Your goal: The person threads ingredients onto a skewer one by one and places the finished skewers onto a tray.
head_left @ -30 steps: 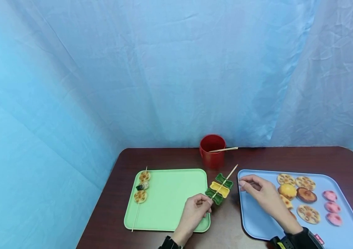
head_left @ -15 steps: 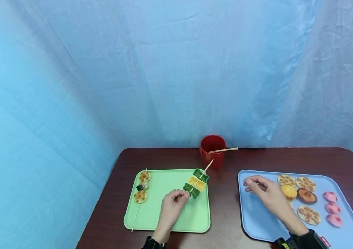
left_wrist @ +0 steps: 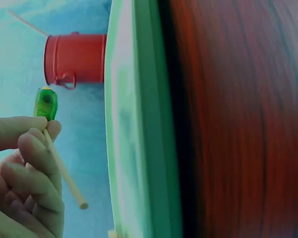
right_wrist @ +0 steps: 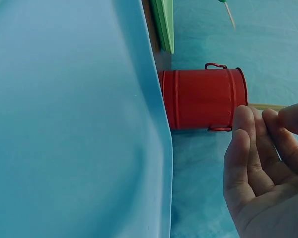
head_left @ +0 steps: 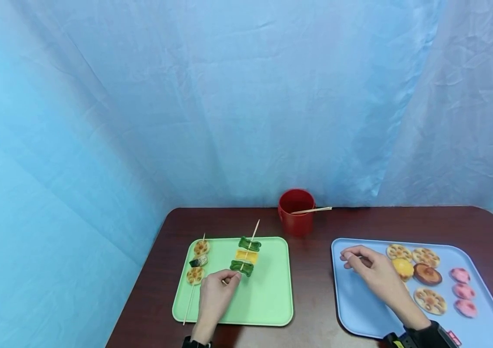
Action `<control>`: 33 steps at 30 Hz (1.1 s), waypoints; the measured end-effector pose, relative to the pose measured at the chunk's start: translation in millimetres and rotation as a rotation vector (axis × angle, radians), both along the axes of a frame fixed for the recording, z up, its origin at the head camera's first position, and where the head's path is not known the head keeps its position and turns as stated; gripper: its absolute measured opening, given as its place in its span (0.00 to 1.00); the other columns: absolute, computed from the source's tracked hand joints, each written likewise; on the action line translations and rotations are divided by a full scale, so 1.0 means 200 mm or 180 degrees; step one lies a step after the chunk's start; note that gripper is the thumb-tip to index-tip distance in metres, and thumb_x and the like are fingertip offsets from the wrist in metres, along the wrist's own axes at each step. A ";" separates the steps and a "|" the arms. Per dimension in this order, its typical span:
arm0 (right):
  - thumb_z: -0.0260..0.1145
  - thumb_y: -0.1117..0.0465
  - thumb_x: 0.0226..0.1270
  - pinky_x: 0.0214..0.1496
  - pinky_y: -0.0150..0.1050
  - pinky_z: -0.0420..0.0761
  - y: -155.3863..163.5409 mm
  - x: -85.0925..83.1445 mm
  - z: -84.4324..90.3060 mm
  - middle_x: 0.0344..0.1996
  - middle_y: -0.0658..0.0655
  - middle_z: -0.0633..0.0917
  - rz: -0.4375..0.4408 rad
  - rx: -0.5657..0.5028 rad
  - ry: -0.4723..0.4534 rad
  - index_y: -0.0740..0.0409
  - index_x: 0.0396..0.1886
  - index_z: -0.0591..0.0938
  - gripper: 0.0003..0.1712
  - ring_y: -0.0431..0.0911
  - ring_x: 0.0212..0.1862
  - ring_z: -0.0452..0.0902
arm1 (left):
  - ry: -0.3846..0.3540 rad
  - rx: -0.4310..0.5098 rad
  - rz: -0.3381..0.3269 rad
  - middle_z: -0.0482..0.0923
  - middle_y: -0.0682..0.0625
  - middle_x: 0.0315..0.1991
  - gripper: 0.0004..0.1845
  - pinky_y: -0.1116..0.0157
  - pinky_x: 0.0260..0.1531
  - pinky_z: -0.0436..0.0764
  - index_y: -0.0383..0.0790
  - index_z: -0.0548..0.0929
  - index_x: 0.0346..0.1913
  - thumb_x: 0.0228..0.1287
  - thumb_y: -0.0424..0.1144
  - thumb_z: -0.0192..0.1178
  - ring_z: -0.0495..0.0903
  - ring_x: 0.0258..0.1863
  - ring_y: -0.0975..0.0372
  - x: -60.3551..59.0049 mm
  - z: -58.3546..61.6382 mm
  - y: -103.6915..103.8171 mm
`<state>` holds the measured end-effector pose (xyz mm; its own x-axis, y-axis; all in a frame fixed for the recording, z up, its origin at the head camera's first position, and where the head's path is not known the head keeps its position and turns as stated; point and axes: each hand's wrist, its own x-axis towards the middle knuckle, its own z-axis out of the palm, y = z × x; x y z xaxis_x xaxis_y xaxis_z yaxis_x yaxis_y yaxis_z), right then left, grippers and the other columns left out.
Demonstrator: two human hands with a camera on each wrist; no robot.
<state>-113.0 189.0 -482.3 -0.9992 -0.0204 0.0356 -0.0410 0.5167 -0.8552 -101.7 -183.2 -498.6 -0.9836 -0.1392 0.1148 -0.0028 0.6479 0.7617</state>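
Dark reddish-brown wood makes up the surface (head_left: 311,270), with blue cloth hung close behind it. Nearest, the left hand (head_left: 213,297) hovers over the green tray (head_left: 268,304), its fingers (left_wrist: 37,148) pinching the lower end of a wooden skewer (head_left: 248,249). That skewer is held above the middle of the tray, tilted up and away, and carries three pieces: a green one, a yellow one, a green one. The left wrist view shows the stick clamped between thumb and curled fingers, the near green piece just beyond the fingertips.

Across the gap, the right hand (head_left: 370,273) rests over the left part of the blue tray (head_left: 359,314), fingers loosely curled and holding nothing that I can see; in the right wrist view they are relaxed and empty. Beside it on that tray lie lotus-root slices (head_left: 411,254), a yellow bun (head_left: 402,267), a brown tart (head_left: 427,274) and pink pieces (head_left: 461,290).

On the left edge of the green tray lies a finished skewer (head_left: 196,268) of lotus slices with a darker piece between them.

Farthest back, between the two trays, stands a red cup (head_left: 296,211) with a spare stick (head_left: 313,210) leaning out over its rim.
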 end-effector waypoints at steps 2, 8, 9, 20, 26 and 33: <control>0.60 0.51 0.81 0.38 0.35 0.83 0.00 0.00 0.00 0.44 0.57 0.89 -0.0024 0.0036 -0.0007 0.62 0.54 0.85 0.19 0.47 0.39 0.88 | 0.0000 -0.0106 0.0032 0.77 0.61 0.18 0.04 0.69 0.21 0.69 0.44 0.93 0.29 0.61 0.37 0.72 0.70 0.15 0.70 0.00 0.00 -0.03; 0.60 0.50 0.81 0.38 0.34 0.83 0.00 0.00 0.00 0.43 0.56 0.89 -0.0040 0.0120 -0.0050 0.62 0.53 0.86 0.20 0.46 0.39 0.88 | -0.0035 -0.0415 0.0112 0.75 0.59 0.16 0.06 0.67 0.22 0.68 0.43 0.90 0.26 0.61 0.33 0.70 0.68 0.14 0.67 -0.01 0.00 -0.10; 0.60 0.50 0.81 0.38 0.34 0.83 0.00 0.00 0.00 0.43 0.56 0.89 -0.0045 0.0128 -0.0061 0.62 0.53 0.86 0.20 0.46 0.39 0.88 | -0.0040 -0.0458 0.0123 0.76 0.59 0.16 0.06 0.67 0.22 0.69 0.43 0.90 0.27 0.61 0.32 0.70 0.68 0.14 0.67 -0.01 -0.01 -0.11; 0.61 0.54 0.81 0.37 0.33 0.83 -0.02 0.00 0.00 0.42 0.57 0.89 -0.0034 0.0160 -0.0111 0.63 0.52 0.85 0.17 0.45 0.38 0.87 | -0.0078 -0.0744 0.0299 0.83 0.55 0.20 0.05 0.62 0.22 0.76 0.40 0.91 0.28 0.61 0.32 0.70 0.76 0.17 0.65 -0.02 -0.06 -0.22; 0.61 0.55 0.81 0.37 0.33 0.82 -0.02 0.00 -0.01 0.42 0.58 0.89 -0.0035 0.0149 -0.0122 0.64 0.52 0.86 0.17 0.45 0.37 0.88 | -0.0178 -0.0792 0.0314 0.84 0.53 0.22 0.05 0.60 0.23 0.77 0.40 0.90 0.28 0.61 0.32 0.70 0.77 0.19 0.64 -0.02 -0.07 -0.24; 0.61 0.53 0.81 0.37 0.34 0.82 -0.02 0.01 0.00 0.42 0.58 0.89 -0.0063 0.0149 -0.0180 0.63 0.53 0.86 0.18 0.45 0.38 0.87 | -0.0260 -0.0849 0.0251 0.85 0.51 0.24 0.04 0.60 0.23 0.77 0.38 0.91 0.30 0.62 0.32 0.69 0.79 0.20 0.62 -0.03 -0.07 -0.26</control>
<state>-111.8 184.5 -482.7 -0.9998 -0.0009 -0.0214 0.0173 0.5565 -0.8307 -107.1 -234.7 -512.6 -0.9784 -0.1912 0.0784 -0.1156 0.8207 0.5595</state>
